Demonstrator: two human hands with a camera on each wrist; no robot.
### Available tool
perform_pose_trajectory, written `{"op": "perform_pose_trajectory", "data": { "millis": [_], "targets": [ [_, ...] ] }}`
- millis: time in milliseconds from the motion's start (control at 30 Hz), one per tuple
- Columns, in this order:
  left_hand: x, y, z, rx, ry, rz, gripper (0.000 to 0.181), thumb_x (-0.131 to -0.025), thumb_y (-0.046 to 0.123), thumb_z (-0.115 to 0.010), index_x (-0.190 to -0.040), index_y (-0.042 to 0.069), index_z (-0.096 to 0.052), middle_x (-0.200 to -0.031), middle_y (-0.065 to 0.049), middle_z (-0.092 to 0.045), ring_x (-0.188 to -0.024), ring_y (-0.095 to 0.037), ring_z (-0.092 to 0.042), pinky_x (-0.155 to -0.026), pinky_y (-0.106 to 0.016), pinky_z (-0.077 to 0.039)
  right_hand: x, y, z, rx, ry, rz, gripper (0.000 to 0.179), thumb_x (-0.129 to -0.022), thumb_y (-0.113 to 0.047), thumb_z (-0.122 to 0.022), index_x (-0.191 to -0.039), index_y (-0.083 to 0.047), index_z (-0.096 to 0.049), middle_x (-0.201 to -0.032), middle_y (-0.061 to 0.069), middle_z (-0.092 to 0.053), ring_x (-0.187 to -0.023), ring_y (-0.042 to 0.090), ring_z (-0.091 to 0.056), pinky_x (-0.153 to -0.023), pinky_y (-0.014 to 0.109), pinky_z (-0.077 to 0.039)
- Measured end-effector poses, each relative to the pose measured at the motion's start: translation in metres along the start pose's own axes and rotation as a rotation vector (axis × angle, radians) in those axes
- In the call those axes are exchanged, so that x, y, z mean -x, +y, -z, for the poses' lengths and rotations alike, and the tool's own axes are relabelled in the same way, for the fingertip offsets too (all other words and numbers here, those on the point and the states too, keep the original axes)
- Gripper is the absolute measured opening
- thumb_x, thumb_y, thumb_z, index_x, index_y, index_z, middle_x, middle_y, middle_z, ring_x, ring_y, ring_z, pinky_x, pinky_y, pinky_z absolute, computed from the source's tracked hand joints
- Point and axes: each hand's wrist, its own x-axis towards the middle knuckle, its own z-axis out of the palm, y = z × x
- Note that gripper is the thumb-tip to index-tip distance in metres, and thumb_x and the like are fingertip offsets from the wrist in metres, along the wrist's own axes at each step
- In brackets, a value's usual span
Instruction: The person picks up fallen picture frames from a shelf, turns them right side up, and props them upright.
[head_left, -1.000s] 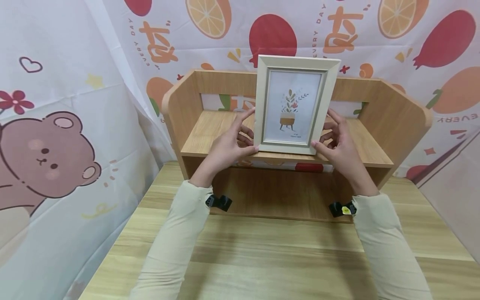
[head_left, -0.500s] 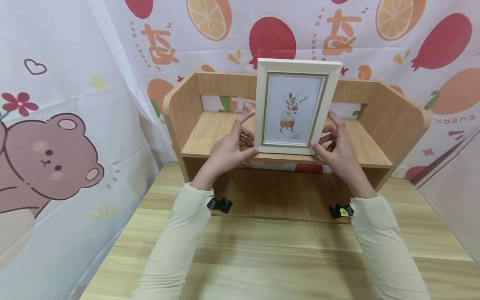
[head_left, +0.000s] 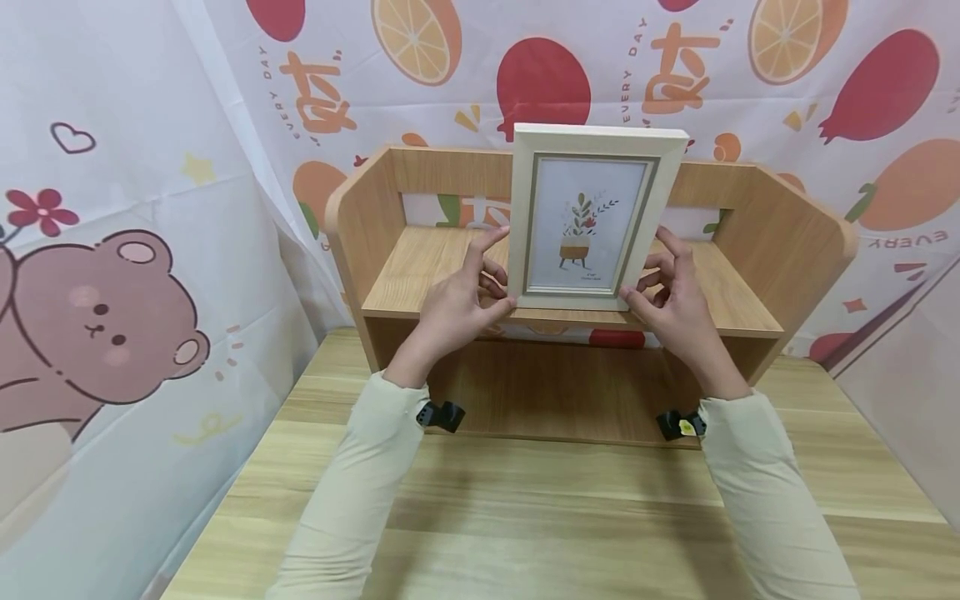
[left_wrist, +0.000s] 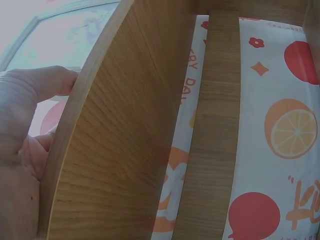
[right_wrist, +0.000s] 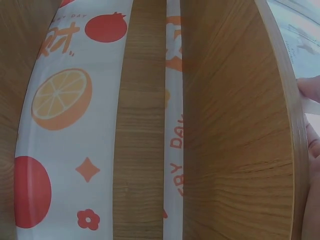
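A cream picture frame (head_left: 651,225) stands on the upper board (head_left: 442,258) of a wooden desktop shelf, near its front edge. Its picture shows a potted plant and faces me. My left hand (head_left: 459,304) holds its left side, thumb at the lower corner and index finger against the edge higher up. On the opposite side my right hand (head_left: 677,302) holds it likewise, thumb at the lower right corner. In the left wrist view, the left thumb (left_wrist: 47,82) touches the shelf board's front edge; in the right wrist view, the right thumb (right_wrist: 310,87) is partly cut off.
The shelf's side panels (head_left: 798,229) rise left and right of the frame. Below the upper board is a lower compartment (head_left: 555,387). The shelf stands on a light wood table (head_left: 570,517), with a printed cloth (head_left: 420,104) behind it.
The frame's top has tipped slightly toward me, while its base stays at the shelf's front edge. Both hands keep their hold. The head view has shifted slightly.
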Motion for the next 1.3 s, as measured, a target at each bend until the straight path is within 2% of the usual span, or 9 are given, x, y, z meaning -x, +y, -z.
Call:
{"op": "perform_pose_trajectory", "data": {
  "millis": [267, 600, 700, 833, 933, 1033, 1300],
  "targets": [
    [0.001, -0.002, -0.004, -0.049, 0.04, -0.038, 0.081, -0.086, 0.018, -0.072, -0.147, 0.029, -0.02, -0.098, 0.001, -0.063, -0.09, -0.013, -0.07, -0.061, -0.033, -0.048, -0.001, 0.0, -0.001, 0.026, 0.002, 0.001, 0.078, -0.091, -0.007, -0.063, -0.15, -0.025, -0.014, -0.107, -0.005, -0.051, -0.086, -0.002, -0.053, -0.068, 0.016, -0.038],
    [0.004, -0.001, -0.008, -0.086, 0.086, -0.066, 0.082, -0.086, 0.017, -0.072, -0.149, 0.027, -0.021, -0.099, 0.0, -0.064, -0.092, -0.014, -0.07, -0.053, -0.028, -0.043, -0.001, 0.001, -0.001, 0.08, 0.004, 0.005, 0.077, -0.093, -0.009, -0.061, -0.15, -0.024, -0.012, -0.115, 0.014, -0.055, -0.087, -0.005, -0.051, -0.069, 0.015, -0.038],
    [0.004, -0.001, -0.009, -0.09, 0.091, -0.068, 0.081, -0.086, 0.017, -0.072, -0.149, 0.027, -0.021, -0.1, 0.0, -0.064, -0.092, -0.014, -0.07, -0.053, -0.027, -0.042, -0.002, 0.001, -0.002, 0.112, 0.006, -0.004, 0.077, -0.093, -0.011, -0.06, -0.15, -0.023, -0.011, -0.118, 0.016, -0.055, -0.09, 0.002, -0.053, -0.07, 0.014, -0.038],
    [0.004, 0.0, -0.011, -0.114, 0.11, -0.082, 0.079, -0.086, 0.02, -0.071, -0.148, 0.026, -0.023, -0.1, -0.001, -0.066, -0.091, -0.015, -0.07, -0.051, -0.027, -0.04, -0.003, 0.002, -0.003, 0.157, 0.007, -0.008, 0.074, -0.095, -0.015, -0.057, -0.151, -0.022, -0.009, -0.122, 0.018, -0.054, -0.096, 0.021, -0.058, -0.071, 0.012, -0.038],
    [0.005, 0.0, -0.012, -0.138, 0.13, -0.093, 0.077, -0.087, 0.021, -0.07, -0.148, 0.024, -0.024, -0.099, -0.001, -0.067, -0.089, -0.015, -0.07, -0.049, -0.026, -0.038, -0.005, 0.002, -0.003, 0.179, 0.008, -0.005, 0.073, -0.097, -0.017, -0.055, -0.151, -0.024, -0.008, -0.125, 0.018, -0.053, -0.099, 0.03, -0.06, -0.071, 0.012, -0.038],
    [0.005, 0.001, -0.014, -0.154, 0.145, -0.1, 0.076, -0.087, 0.021, -0.07, -0.147, 0.024, -0.025, -0.097, -0.001, -0.068, -0.087, -0.015, -0.07, -0.048, -0.026, -0.036, -0.006, 0.001, -0.004, 0.2, 0.003, -0.006, 0.071, -0.098, -0.018, -0.054, -0.151, -0.026, -0.007, -0.127, 0.018, -0.053, -0.099, 0.031, -0.06, -0.072, 0.018, -0.041],
    [0.006, 0.002, -0.018, -0.184, 0.178, -0.12, 0.076, -0.086, 0.022, -0.072, -0.147, 0.023, -0.026, -0.094, -0.002, -0.068, -0.084, -0.016, -0.069, -0.05, -0.027, -0.039, -0.008, -0.004, -0.006, 0.24, -0.017, -0.037, 0.072, -0.099, -0.018, -0.051, -0.151, -0.027, -0.002, -0.133, 0.02, -0.05, -0.102, 0.034, -0.06, -0.078, 0.043, -0.049]
  ]
}}
